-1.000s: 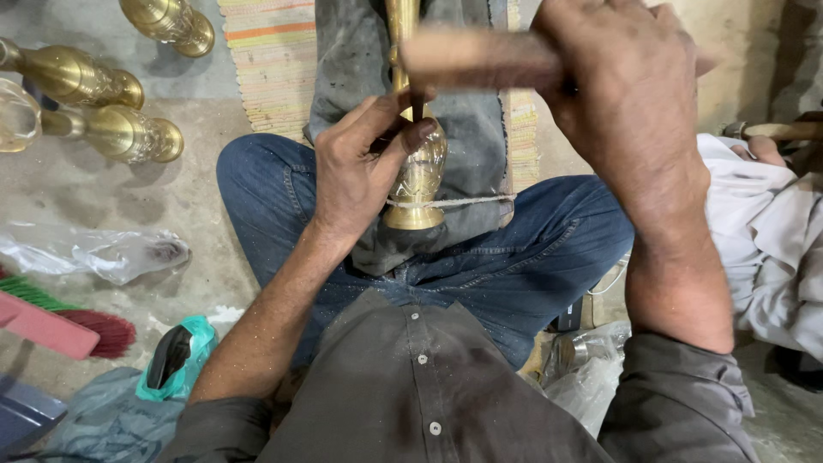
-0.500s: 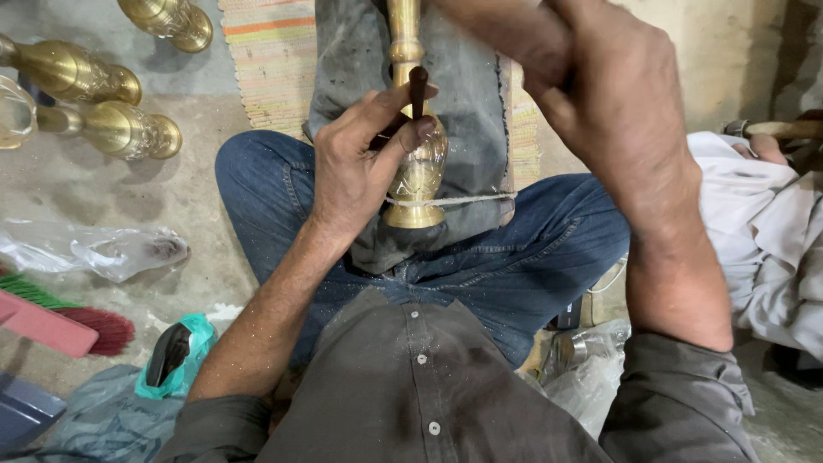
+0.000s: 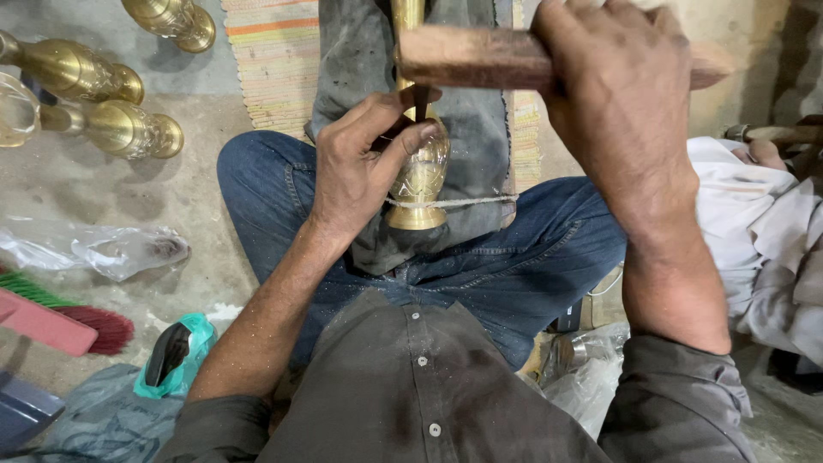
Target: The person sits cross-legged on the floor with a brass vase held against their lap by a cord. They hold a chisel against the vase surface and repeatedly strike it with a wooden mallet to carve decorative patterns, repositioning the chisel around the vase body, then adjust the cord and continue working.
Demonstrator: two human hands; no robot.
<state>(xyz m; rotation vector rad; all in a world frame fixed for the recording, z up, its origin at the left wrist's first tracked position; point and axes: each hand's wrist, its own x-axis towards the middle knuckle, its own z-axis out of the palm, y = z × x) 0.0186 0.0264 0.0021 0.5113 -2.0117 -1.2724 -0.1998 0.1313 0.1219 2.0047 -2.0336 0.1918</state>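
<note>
**A:** How many brass pieces do you have in view?

**B:** Four: one brass vase (image 3: pixel 422 176) lying on the grey cloth (image 3: pixel 360 51) across your lap, tied with a string (image 3: pixel 463 202), and three more brass vases (image 3: pixel 129 129) on the floor to your left.

**A:** And your hands?

**B:** Your left hand (image 3: pixel 360 167) pinches one dark chisel (image 3: pixel 421 103) upright against the vase's body. Your right hand (image 3: pixel 617 94) is closed around one wooden mallet (image 3: pixel 480 56), held level just above the chisel; contact is probably made, though blur hides it.
</note>
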